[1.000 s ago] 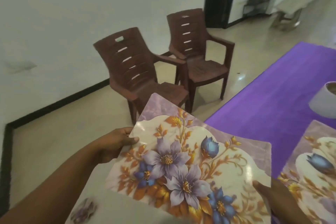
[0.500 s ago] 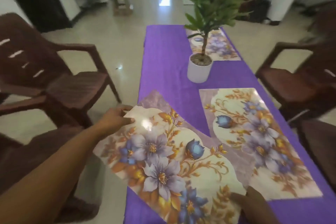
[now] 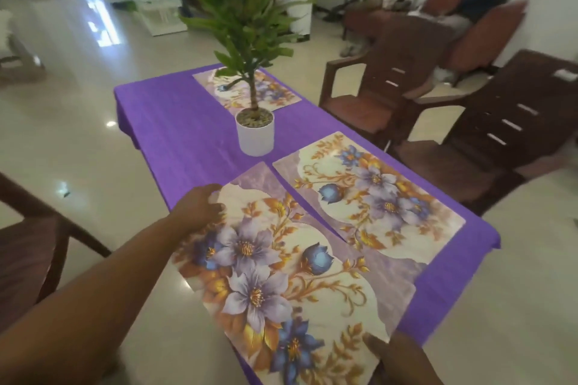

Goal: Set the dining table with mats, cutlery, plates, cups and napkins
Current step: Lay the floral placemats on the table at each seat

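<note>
Holding a floral mat (image 3: 281,266) over the bench's (image 3: 175,122) near left corner, left hand (image 3: 200,206) pinching its far end, right hand (image 3: 403,356) gripping its near end, second mat (image 3: 369,194) just beside.

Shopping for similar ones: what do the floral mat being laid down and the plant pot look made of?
The held mat: likely glossy plastic or laminate; it shows glare and holds flat past the table edge. The plant pot: smooth matte white, ceramic or plastic, unclear which.
</note>
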